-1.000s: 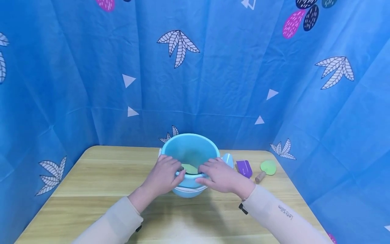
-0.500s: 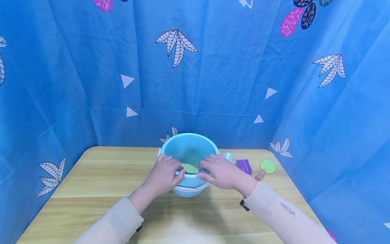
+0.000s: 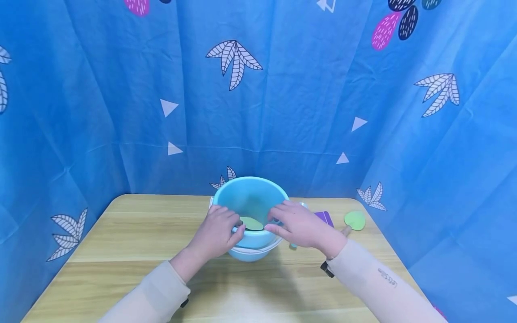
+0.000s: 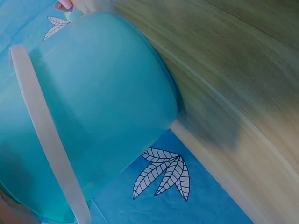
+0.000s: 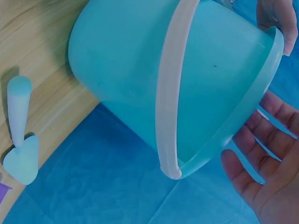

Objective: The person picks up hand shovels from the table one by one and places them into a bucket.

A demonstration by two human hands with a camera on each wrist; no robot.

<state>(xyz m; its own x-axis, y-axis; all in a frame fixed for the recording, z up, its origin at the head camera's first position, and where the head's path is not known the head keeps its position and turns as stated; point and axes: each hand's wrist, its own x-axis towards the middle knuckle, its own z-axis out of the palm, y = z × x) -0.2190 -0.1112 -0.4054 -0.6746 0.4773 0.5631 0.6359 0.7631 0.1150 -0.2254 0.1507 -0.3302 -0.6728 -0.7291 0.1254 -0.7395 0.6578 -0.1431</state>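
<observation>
A light blue bucket (image 3: 251, 193) stands at the table's back middle, its white handle (image 5: 169, 88) lowered against the near side. At the bucket's near left rim, my left hand (image 3: 216, 229) grips the edge, fingers inside and thumb outside. My right hand (image 3: 300, 224) is at the right part of the rim; in the right wrist view its fingers (image 5: 266, 135) are spread and loosely bent beside the rim, not wrapped round it. Something pale green (image 3: 251, 223) lies inside the bucket; the hands partly hide the opening.
Right of the bucket lie a light blue shovel (image 5: 19, 112), a purple piece (image 3: 324, 217) and a green paddle-shaped tool (image 3: 355, 220) with a wooden handle, partly behind the right hand. A blue patterned curtain (image 3: 258, 112) surrounds the wooden table (image 3: 161, 215).
My right hand has shifted slightly right and its grip on the rim has loosened. My left hand and the bucket have stayed where they were.
</observation>
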